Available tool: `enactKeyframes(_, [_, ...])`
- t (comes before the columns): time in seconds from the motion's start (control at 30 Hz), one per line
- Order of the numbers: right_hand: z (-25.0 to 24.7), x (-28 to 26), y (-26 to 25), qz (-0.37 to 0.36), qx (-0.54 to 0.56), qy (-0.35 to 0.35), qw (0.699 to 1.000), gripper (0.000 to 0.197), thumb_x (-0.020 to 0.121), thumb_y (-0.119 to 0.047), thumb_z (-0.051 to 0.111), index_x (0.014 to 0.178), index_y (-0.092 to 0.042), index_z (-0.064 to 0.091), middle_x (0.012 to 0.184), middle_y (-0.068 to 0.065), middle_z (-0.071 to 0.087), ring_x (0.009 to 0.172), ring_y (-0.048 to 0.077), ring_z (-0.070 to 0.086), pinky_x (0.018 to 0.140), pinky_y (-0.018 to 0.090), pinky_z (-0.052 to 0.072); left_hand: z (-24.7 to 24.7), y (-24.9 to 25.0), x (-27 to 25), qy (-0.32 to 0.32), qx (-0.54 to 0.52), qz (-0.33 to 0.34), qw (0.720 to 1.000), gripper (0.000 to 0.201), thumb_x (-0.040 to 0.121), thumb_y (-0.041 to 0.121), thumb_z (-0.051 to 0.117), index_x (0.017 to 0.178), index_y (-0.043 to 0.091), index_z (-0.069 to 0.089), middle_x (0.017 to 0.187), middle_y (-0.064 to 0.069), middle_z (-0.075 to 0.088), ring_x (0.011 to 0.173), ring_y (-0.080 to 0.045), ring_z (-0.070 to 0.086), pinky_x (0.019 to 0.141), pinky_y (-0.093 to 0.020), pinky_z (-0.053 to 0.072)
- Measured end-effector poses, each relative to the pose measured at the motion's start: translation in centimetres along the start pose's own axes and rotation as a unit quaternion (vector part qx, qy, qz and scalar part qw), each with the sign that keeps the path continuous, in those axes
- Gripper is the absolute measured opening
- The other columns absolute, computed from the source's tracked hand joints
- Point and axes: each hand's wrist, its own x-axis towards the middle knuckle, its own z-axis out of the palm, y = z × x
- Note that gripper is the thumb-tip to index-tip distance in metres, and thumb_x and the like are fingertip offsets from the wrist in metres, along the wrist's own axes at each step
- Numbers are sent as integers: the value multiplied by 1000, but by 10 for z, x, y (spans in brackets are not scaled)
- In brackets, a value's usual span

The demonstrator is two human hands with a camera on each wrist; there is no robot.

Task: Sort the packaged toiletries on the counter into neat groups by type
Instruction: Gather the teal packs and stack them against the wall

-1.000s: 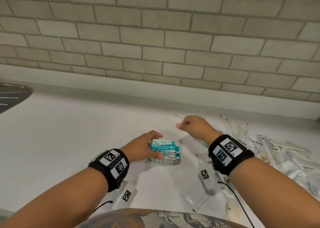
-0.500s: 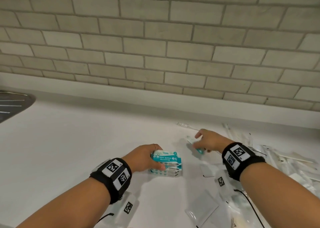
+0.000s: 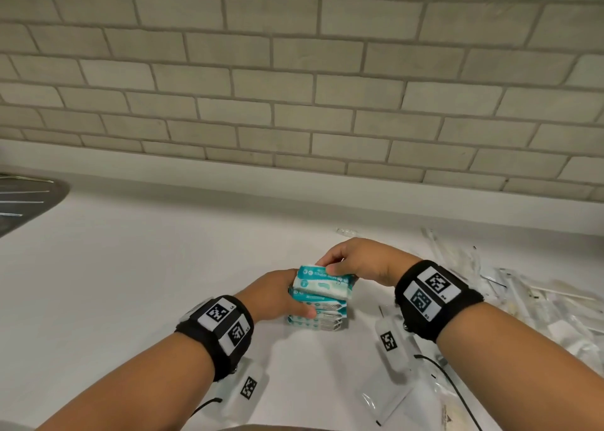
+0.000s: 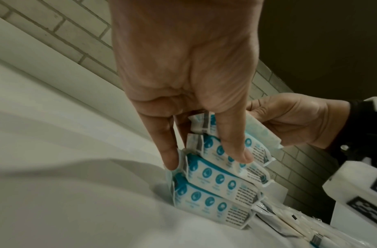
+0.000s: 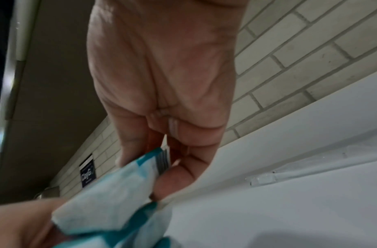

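A stack of teal-and-white wipe packs [image 3: 316,313] stands on the white counter [image 3: 130,283] in front of me. My left hand [image 3: 277,296] grips the stack's left end, thumb on its front face and fingers [image 4: 234,147] down its side. My right hand [image 3: 356,260] pinches one more wipe pack [image 3: 322,282] by its right end, holding it tilted on top of the stack. In the right wrist view that wipe pack [image 5: 111,189] sits between thumb and fingers. The stack [image 4: 217,181] shows several packs in the left wrist view.
A loose heap of clear and white sachets and long thin wrapped sticks [image 3: 523,296] covers the counter to the right. Flat white sachets [image 3: 385,394] lie near the front edge under my right wrist. A metal sink drainer [image 3: 23,201] is at far left. A brick wall runs behind.
My right hand reached to the loose items at right, picked up a wipe pack and brought it left onto the stack. My left hand stayed on the stack.
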Motion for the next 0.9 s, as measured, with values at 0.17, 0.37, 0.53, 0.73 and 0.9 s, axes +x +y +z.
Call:
enactKeyframes(0.17, [11, -5, -9, -2, -79, 23, 997, 29, 87, -26, 70, 115, -22, 64, 102, -5, 65, 88, 11, 61, 84, 31, 53, 0, 1, 0, 1, 10, 0, 1000, 50, 72, 26, 83, 117, 29, 61, 105, 15, 68, 92, 1, 63, 78, -13, 48])
enactKeyframes(0.37, [20, -10, -15, -35, -318, 16, 947, 57, 75, -20, 78, 124, -33, 53, 119, -2, 43, 114, 18, 40, 95, 37, 45, -1, 0, 2, 6, 29, -10, 1000, 49, 69, 33, 85, 111, 24, 62, 103, 11, 69, 94, -8, 65, 86, -25, 53])
enactKeyframes(0.53, [16, -18, -19, -88, -320, -41, 943, 66, 87, 7, 53, 131, -42, 56, 156, -12, 20, 141, 16, 17, 108, 34, 39, 0, -1, 3, 11, 42, -14, 999, 53, 68, 36, 85, 113, 24, 60, 105, 10, 69, 95, -8, 64, 86, -26, 53])
enactKeyframes(0.73, [25, -24, -25, 11, -215, 131, 968, 65, 81, -62, 61, 131, -25, 42, 125, 0, 49, 103, 18, 57, 79, 34, 51, 0, -2, 2, 12, 30, -13, 999, 53, 68, 32, 85, 115, 28, 60, 106, 10, 68, 95, -8, 65, 87, -27, 53])
enactKeyframes(0.9, [39, -23, -32, 44, -298, 80, 950, 62, 74, -42, 72, 120, -19, 37, 105, 2, 57, 83, 18, 62, 65, 32, 55, -1, 1, 1, 2, 9, -14, 1000, 50, 69, 28, 85, 113, 25, 62, 104, 11, 68, 95, -8, 64, 80, -18, 50])
